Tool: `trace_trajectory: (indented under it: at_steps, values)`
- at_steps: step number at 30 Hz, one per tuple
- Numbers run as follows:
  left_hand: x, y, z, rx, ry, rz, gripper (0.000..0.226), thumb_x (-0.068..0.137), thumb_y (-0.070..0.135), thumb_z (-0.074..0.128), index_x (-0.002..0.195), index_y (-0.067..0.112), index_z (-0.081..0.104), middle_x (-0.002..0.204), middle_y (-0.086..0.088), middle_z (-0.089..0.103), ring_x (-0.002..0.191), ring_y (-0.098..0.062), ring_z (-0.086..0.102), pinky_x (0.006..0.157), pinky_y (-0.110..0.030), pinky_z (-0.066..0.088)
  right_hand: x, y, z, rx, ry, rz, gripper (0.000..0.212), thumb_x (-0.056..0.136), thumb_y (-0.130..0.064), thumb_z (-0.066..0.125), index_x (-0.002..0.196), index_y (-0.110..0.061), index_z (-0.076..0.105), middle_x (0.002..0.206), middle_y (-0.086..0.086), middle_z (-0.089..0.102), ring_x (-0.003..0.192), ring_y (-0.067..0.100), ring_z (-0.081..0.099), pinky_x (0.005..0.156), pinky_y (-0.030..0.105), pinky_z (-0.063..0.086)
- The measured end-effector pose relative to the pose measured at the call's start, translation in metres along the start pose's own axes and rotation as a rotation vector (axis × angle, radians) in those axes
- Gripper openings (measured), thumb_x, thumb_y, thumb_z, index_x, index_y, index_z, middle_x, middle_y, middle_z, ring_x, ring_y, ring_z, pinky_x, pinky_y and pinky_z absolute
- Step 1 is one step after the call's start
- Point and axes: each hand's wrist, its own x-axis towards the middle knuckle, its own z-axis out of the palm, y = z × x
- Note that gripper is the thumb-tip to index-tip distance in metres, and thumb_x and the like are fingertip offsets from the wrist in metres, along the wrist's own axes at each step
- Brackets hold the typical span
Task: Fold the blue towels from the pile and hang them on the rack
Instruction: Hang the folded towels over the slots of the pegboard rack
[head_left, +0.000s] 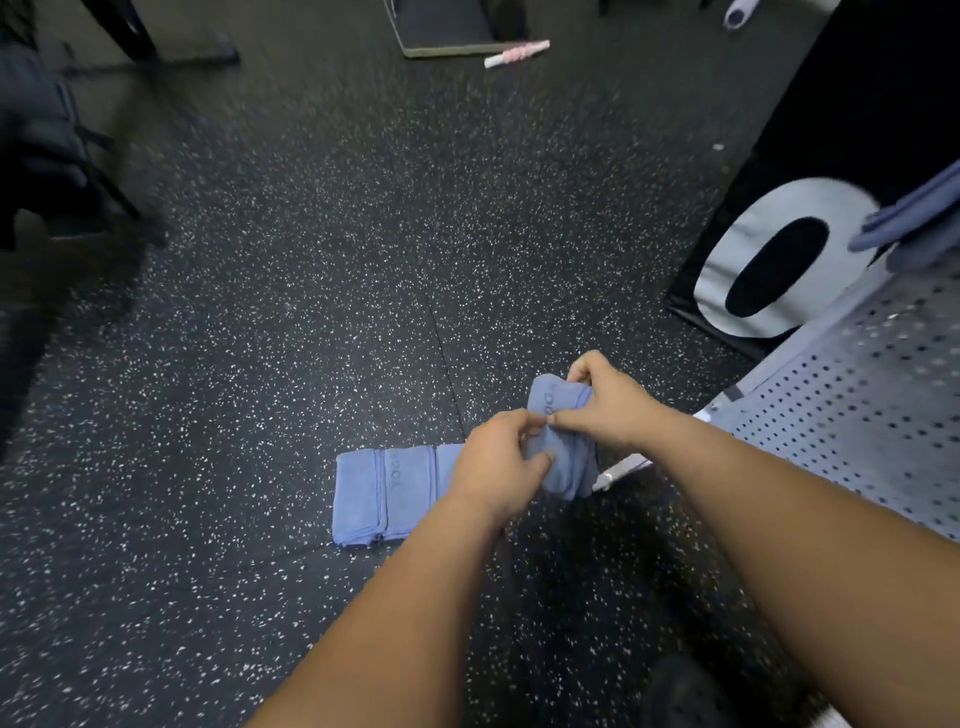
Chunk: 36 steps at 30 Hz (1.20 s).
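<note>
My left hand (498, 462) and right hand (608, 410) pinch the folded blue towel (567, 465); it looks soft, light, floppy, best gripped along its fold.

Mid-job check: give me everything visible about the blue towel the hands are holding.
The blue towel is soft terry-like cloth, folded into a narrow bundle, with dark lettering near its top. It is held roughly upright above the speckled floor, lower end hanging free. The left hand pinches its left edge at mid-height; the right hand grips its upper part. Nothing else visibly touches it.
</note>
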Motion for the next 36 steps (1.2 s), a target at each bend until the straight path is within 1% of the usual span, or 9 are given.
trace_trajectory:
  at_steps: [5, 9, 13, 16, 20, 27, 29, 33, 36]
  values:
    - [-0.019, 0.064, -0.034, -0.099, 0.034, 0.077, 0.051, 0.088, 0.029, 0.079, 0.136, 0.024, 0.066, 0.125, 0.008, 0.072, 0.107, -0.014, 0.067, 0.101, -0.031, 0.052, -0.048, -0.039, -0.057, 0.104, 0.071, -0.050, 0.052, 0.078, -0.033, 0.089, 0.113, -0.028, 0.051, 0.107, -0.001, 0.065, 0.090, 0.016, 0.062, 0.073, 0.035, 0.050]
    - [-0.043, 0.108, -0.058, -0.174, 0.074, 0.127, 0.061, 0.085, 0.035, 0.083, 0.141, 0.021, 0.063, 0.129, 0.006, 0.071, 0.112, -0.016, 0.068, 0.104, -0.038, 0.054, -0.107, -0.067, -0.096, 0.234, 0.125, -0.146, 0.056, 0.079, -0.015, 0.086, 0.125, -0.029, 0.056, 0.119, -0.003, 0.063, 0.104, 0.014, 0.066, 0.090, 0.035, 0.057]
    - [-0.075, 0.141, -0.073, -0.257, 0.113, 0.197, 0.057, 0.077, 0.046, 0.079, 0.129, 0.026, 0.067, 0.114, 0.012, 0.074, 0.102, -0.011, 0.071, 0.097, -0.042, 0.058, -0.168, -0.079, -0.110, 0.342, 0.235, -0.192, 0.057, 0.083, -0.001, 0.078, 0.127, -0.031, 0.059, 0.121, 0.004, 0.064, 0.083, -0.004, 0.067, 0.083, 0.026, 0.058]
    - [-0.100, 0.160, -0.077, -0.251, 0.118, 0.244, 0.049, 0.082, 0.043, 0.080, 0.127, 0.029, 0.067, 0.110, 0.015, 0.075, 0.099, -0.006, 0.072, 0.096, -0.042, 0.059, -0.206, -0.083, -0.112, 0.356, 0.327, -0.212, 0.060, 0.083, -0.001, 0.076, 0.131, -0.031, 0.055, 0.120, 0.001, 0.064, 0.084, -0.006, 0.069, 0.080, 0.018, 0.058]
    - [-0.134, 0.186, -0.082, -0.212, 0.141, 0.311, 0.036, 0.091, 0.033, 0.078, 0.125, 0.030, 0.068, 0.107, 0.017, 0.075, 0.096, -0.002, 0.071, 0.095, -0.040, 0.059, -0.243, -0.086, -0.108, 0.445, 0.500, -0.207, 0.064, 0.075, -0.012, 0.075, 0.127, -0.043, 0.056, 0.121, -0.006, 0.066, 0.096, 0.009, 0.073, 0.093, 0.040, 0.062]
    - [-0.176, 0.209, -0.081, -0.141, 0.169, 0.388, 0.022, 0.096, 0.030, 0.072, 0.118, 0.033, 0.069, 0.101, 0.017, 0.075, 0.093, -0.001, 0.070, 0.090, -0.038, 0.059, -0.294, -0.087, -0.101, 0.494, 0.678, -0.217, 0.053, 0.075, -0.023, 0.078, 0.121, -0.043, 0.061, 0.117, -0.013, 0.068, 0.095, 0.003, 0.071, 0.092, 0.038, 0.061]
    - [-0.181, 0.209, -0.079, -0.133, 0.158, 0.401, 0.016, 0.097, 0.029, 0.069, 0.113, 0.033, 0.070, 0.097, 0.017, 0.076, 0.090, -0.001, 0.070, 0.087, -0.039, 0.060, -0.304, -0.081, -0.100, 0.449, 0.686, -0.227, 0.053, 0.077, -0.023, 0.079, 0.125, -0.039, 0.063, 0.122, -0.013, 0.064, 0.096, 0.000, 0.069, 0.093, 0.033, 0.060]
    - [-0.187, 0.213, -0.074, -0.109, 0.133, 0.402, 0.013, 0.098, 0.026, 0.065, 0.106, 0.033, 0.072, 0.090, 0.017, 0.075, 0.086, -0.007, 0.070, 0.084, -0.039, 0.060, -0.320, -0.060, -0.100, 0.247, 0.708, -0.196, 0.057, 0.088, -0.024, 0.077, 0.140, -0.036, 0.059, 0.126, -0.011, 0.055, 0.094, -0.012, 0.058, 0.080, 0.004, 0.043]
    - [-0.187, 0.216, -0.066, -0.114, 0.080, 0.402, 0.015, 0.099, 0.026, 0.065, 0.109, 0.034, 0.072, 0.092, 0.018, 0.076, 0.088, -0.005, 0.070, 0.085, -0.036, 0.059, -0.327, -0.043, -0.101, 0.220, 0.708, -0.173, 0.056, 0.092, -0.027, 0.073, 0.143, -0.042, 0.057, 0.128, -0.015, 0.060, 0.095, -0.012, 0.060, 0.079, 0.003, 0.041]
